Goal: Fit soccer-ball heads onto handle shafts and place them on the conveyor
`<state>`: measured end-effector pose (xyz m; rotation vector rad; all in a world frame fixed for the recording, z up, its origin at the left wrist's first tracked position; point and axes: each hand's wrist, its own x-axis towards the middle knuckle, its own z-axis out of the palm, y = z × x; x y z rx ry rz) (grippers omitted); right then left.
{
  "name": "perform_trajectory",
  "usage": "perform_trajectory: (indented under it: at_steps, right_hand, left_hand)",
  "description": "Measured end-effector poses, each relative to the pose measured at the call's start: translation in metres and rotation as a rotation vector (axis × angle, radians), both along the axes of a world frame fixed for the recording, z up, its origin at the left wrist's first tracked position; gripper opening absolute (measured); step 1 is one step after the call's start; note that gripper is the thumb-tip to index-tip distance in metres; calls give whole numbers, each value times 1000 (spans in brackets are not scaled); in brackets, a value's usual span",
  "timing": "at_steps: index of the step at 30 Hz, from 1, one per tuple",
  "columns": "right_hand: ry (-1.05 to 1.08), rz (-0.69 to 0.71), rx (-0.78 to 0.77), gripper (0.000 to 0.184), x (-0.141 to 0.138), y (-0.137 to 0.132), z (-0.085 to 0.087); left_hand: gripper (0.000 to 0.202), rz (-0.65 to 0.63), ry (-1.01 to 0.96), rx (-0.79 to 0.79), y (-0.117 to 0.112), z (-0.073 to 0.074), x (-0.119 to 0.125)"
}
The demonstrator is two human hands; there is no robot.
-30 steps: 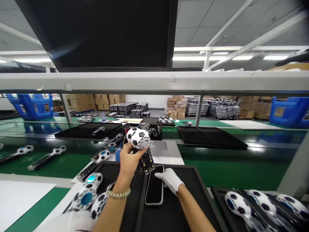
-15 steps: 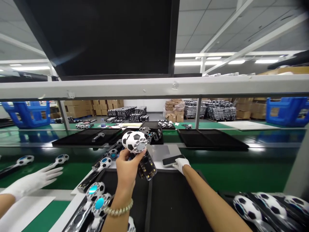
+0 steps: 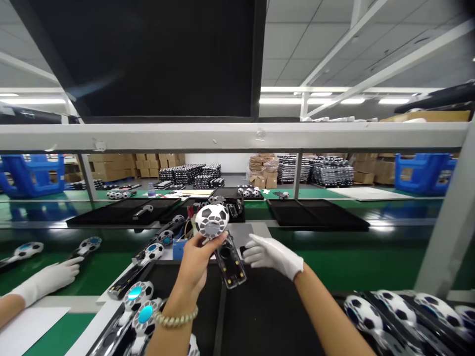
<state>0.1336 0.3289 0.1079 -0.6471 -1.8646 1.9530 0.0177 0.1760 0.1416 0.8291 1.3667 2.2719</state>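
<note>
Left grip (image 3: 196,264) closes around a black-and-white football-patterned handheld device (image 3: 211,221) with clear handle; white-gloved right grip (image 3: 272,256) stands open just beside it.

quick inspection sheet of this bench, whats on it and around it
surface: green belt, with a black tray under the hands.
job's things: fan with a football-pattern head and clear handle.
clutter: small blue box beyond the tray; more fans lie at the right.
hands: left hand bare, bracelet on the wrist, gripping the fan; right hand white-gloved, open, close to the handle.
cables: nothing seen.
surroundings: a co-worker's gloved hand at the left; cartons, blue crates and stacked fans beyond the belt.
</note>
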Motion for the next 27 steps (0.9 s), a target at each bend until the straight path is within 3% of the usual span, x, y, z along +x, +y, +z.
perform_trajectory:
  at_steps: [2, 5, 11, 14, 17, 20, 25, 27]
  right_hand:
    - [225, 189, -226, 48, 6, -27, 4]
    - [461, 111, -304, 40, 9, -48, 3]
    - [425, 37, -384, 35, 8, -41, 0]
    - [404, -11, -465, 37, 9, -42, 4]
    - [341, -81, -421, 39, 10, -44, 8]
    - [361, -116, -334, 42, 11, -44, 7]
    - [407, -97, -231, 43, 11, -36, 0]
    - [403, -113, -105, 42, 13, -33, 1]
  left_hand:
    - [39, -119, -72, -52, 3, -1, 7]
    - [40, -180, -120, -124, 7, -3, 15]
    - [28, -120, -256, -136, 18, -8, 11]
    - [42, -122, -156, -282, 21, -15, 9]
    - [67, -79, 135, -287, 23, -21, 12]
    - [71, 43, 367, -286, 25, -23, 16]
    - [59, 130, 410, -309, 26, -21, 22]
    - [53, 128, 430, -272, 25, -19, 24]
